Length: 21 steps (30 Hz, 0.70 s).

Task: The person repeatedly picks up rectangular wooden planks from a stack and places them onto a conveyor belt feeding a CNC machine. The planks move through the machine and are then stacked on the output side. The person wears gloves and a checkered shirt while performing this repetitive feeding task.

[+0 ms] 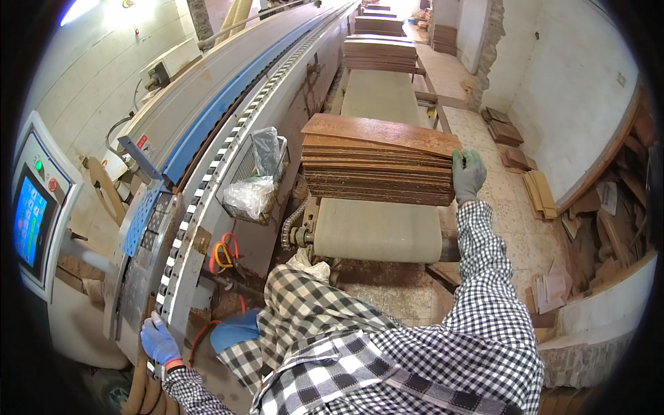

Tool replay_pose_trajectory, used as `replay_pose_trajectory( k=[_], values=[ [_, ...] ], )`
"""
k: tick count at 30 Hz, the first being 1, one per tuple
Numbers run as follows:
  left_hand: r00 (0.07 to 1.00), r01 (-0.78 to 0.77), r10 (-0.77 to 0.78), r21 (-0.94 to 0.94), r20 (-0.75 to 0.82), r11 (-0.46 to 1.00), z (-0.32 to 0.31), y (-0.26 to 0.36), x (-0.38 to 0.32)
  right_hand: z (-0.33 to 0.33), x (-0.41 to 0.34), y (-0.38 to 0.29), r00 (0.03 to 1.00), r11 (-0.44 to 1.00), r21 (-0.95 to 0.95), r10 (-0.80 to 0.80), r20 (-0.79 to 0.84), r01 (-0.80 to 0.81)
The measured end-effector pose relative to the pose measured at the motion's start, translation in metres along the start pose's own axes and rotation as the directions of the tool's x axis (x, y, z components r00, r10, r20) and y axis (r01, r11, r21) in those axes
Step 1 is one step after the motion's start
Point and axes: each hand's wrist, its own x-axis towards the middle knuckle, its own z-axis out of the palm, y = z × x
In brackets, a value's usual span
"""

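Observation:
A stack of brown wooden boards point(378, 171) lies across a belt conveyor point(378, 233) in front of me. Its top board point(378, 132) is turned slightly askew over those below. My right hand point(468, 174), in a grey-green glove, grips the right end of that top board, fingers at its corner. My left hand point(160, 340), in a blue glove, rests at the near end of a long machine's roller track point(179, 241); part of its fingers is hidden, and whether it holds anything cannot be told.
A control panel point(31, 223) with a lit screen stands at far left. A wire basket point(257, 181) with plastic bags hangs on the machine's side. Orange and yellow air hoses point(224, 254) loop below it. More board stacks point(381, 54) sit farther along. Board pieces point(539, 194) lie on the floor at right.

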Motion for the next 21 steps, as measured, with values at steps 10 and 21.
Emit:
replay_pose_trajectory(
  k=[10, 21],
  values=[
    [0.999, 0.0, 0.001, 0.02, -0.051, 1.0, 0.0, 0.008, 0.003, -0.009, -0.021, -0.043, 0.682, 0.201, 0.713, 0.544, 0.489, -0.672],
    [0.994, -0.01, 0.006, -0.04, -0.113, 0.999, 0.001, 0.014, 0.006, 0.015, -0.028, -0.006, 0.624, -0.2, 0.727, 0.398, 0.672, -0.656]
  ],
)
